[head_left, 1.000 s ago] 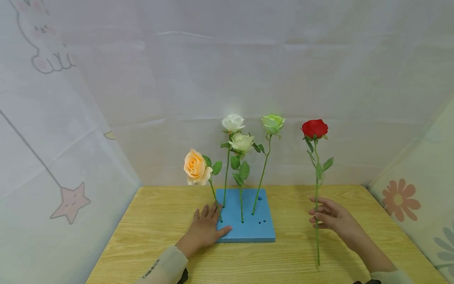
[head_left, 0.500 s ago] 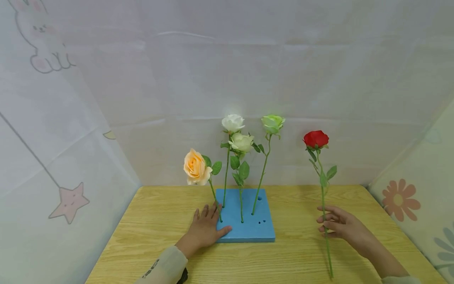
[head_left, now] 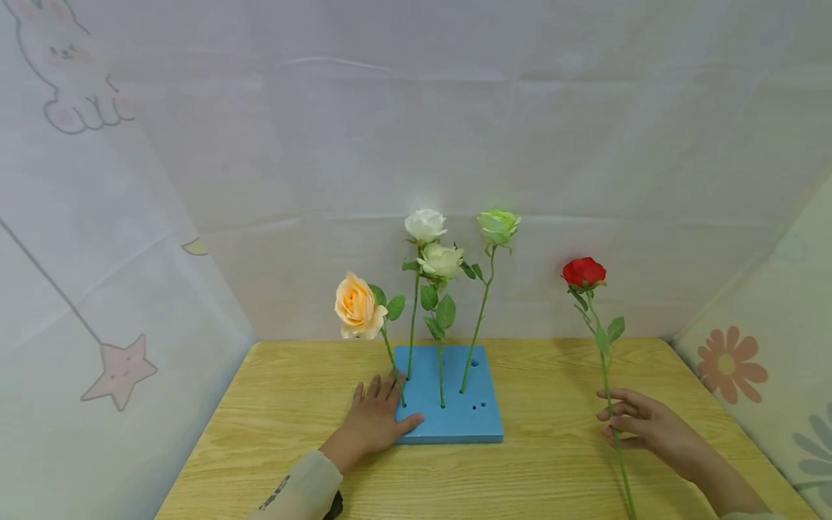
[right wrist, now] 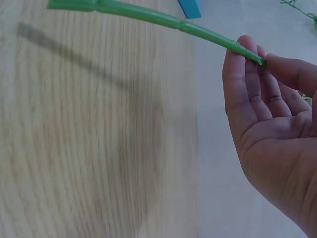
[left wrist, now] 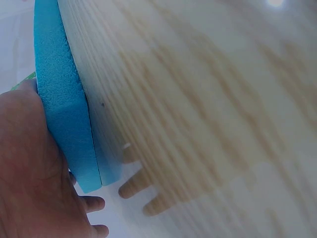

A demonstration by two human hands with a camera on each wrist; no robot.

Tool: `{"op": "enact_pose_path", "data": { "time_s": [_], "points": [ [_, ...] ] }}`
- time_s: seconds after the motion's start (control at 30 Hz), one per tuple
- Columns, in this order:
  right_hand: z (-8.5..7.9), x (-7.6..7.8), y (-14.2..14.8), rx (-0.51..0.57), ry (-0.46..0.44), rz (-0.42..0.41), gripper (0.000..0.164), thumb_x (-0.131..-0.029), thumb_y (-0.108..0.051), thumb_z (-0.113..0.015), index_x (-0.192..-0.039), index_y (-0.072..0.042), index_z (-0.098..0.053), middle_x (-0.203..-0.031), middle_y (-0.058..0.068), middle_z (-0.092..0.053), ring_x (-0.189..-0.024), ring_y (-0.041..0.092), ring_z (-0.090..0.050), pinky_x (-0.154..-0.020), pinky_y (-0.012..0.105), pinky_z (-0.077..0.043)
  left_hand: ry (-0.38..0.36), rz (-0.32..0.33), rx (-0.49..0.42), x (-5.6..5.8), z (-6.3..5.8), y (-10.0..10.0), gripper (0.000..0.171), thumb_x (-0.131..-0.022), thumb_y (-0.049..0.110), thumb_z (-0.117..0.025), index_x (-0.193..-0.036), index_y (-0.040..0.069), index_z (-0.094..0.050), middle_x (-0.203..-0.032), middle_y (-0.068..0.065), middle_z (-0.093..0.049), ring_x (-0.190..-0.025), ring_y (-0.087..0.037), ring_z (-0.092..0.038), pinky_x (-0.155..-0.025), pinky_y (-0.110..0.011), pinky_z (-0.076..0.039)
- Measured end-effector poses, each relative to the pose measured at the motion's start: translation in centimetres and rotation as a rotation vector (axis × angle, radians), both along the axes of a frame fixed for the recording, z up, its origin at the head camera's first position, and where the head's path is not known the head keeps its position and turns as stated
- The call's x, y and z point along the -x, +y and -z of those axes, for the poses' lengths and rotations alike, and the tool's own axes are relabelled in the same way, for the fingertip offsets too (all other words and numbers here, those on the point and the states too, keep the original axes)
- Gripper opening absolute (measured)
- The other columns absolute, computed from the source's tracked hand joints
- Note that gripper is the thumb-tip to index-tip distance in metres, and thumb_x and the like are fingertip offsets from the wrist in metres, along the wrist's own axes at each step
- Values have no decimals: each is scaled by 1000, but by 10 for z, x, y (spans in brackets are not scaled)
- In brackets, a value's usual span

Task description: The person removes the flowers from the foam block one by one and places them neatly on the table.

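Note:
Between thumb and fingers, my right hand [head_left: 653, 426] pinches the green stem of a red artificial rose [head_left: 584, 273], held tilted above the table's right side. In the right wrist view, the bare lower stem [right wrist: 148, 16] runs out from the fingertips over the wood. My left hand [head_left: 375, 419] rests at the left edge of a blue foam block [head_left: 455, 426], fingers spread straight and thumb on its top. In the block stand a peach rose [head_left: 359, 306], a white rose [head_left: 425, 225], a cream rose [head_left: 441, 260] and a pale green rose [head_left: 498, 227].
Several small holes [head_left: 475, 363] show along the block's right side. The wooden table [head_left: 546, 462] ends at a pale cloth backdrop [head_left: 585, 130]. Printed cloth hangs on both sides, with a pink star [head_left: 122, 370] at left and an orange flower [head_left: 729, 365] at right.
My right hand has moved right and toward me with the red rose, whose bloom has dropped lower and whose stem leans more. My left hand has stayed on the block.

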State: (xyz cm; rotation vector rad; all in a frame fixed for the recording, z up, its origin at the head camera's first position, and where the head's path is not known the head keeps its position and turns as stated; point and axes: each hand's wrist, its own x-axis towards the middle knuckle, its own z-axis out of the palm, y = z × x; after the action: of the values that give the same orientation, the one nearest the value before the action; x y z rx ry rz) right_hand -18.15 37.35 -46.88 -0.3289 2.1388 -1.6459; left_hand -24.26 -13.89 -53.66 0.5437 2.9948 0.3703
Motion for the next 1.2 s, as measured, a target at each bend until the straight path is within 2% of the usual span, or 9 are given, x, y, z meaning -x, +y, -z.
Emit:
{"op": "enact_pose_path", "data": {
  "time_s": [0.1, 0.27, 0.33, 0.5, 0.7, 0.87, 1.1, 1.2],
  "points": [
    [3, 0, 7, 14, -12, -23, 58, -108, -16, -51, -157, 1, -25, -128, 12, -61, -113, 33, -66, -88, 41, -56, -8, 5, -2, -2, -5, 0, 95, -95, 79, -36, -164, 15, -20, -169, -11, -18, -152, -44, -20, -117, -70, -12],
    [10, 1, 18, 48, -30, -79, 48, -110, -12, -43, -158, -16, -35, -131, 9, -60, -112, 29, -66, -89, 43, -56, -15, 1, -12, -6, -12, 0, 93, -96, 76, -38, -163, 14, -23, -168, -11, -19, -151, -45, -21, -117, -70, -14],
    [12, 1, 23, 54, -31, -92, 48, -111, -11, -40, -158, -16, -35, -132, 9, -59, -112, 29, -65, -89, 42, -56, -19, 0, -6, -7, -13, 0, 92, -96, 76, -38, -164, 14, -22, -168, -11, -19, -152, -44, -21, -117, -69, -14],
    [15, -1, 36, 70, -40, -103, 49, -111, -10, -38, -160, -8, -28, -134, 7, -60, -116, 24, -64, -90, 42, -56, -25, 2, -4, -5, -11, 0, 92, -96, 76, -39, -164, 14, -22, -169, -11, -18, -152, -44, -20, -117, -69, -13],
    [18, 0, 58, 112, -97, -135, 49, -112, -9, -35, -159, -18, -34, -136, 5, -59, -121, 20, -62, -94, 40, -54, -12, -1, 1, 1, -2, 0, 94, -95, 79, -36, -165, 18, -17, -170, -8, -14, -153, -43, -17, -118, -69, -11],
    [21, -1, 75, 100, -155, -124, 48, -112, -10, -36, -159, -18, -34, -137, 1, -59, -122, 18, -61, -96, 39, -54, 1, 0, -22, 1, -2, 0, 95, -94, 81, -34, -164, 19, -19, -169, -8, -15, -152, -43, -19, -117, -70, -11],
    [26, 0, 89, 83, -204, -108, 46, -112, -13, -37, -158, -13, -36, -137, 1, -59, -120, 16, -62, -94, 40, -54, -8, -1, -3, 0, -2, 0, 94, -95, 80, -35, -165, 19, -18, -170, -8, -15, -153, -43, -18, -117, -69, -12],
    [28, 0, 94, 85, -229, -96, 44, -112, -13, -38, -154, -22, -45, -134, 2, -60, -118, 20, -63, -94, 41, -55, -16, 1, -10, -1, -2, -1, 95, -94, 80, -36, -165, 18, -18, -169, -9, -15, -152, -44, -19, -117, -70, -11]
  ]
}}
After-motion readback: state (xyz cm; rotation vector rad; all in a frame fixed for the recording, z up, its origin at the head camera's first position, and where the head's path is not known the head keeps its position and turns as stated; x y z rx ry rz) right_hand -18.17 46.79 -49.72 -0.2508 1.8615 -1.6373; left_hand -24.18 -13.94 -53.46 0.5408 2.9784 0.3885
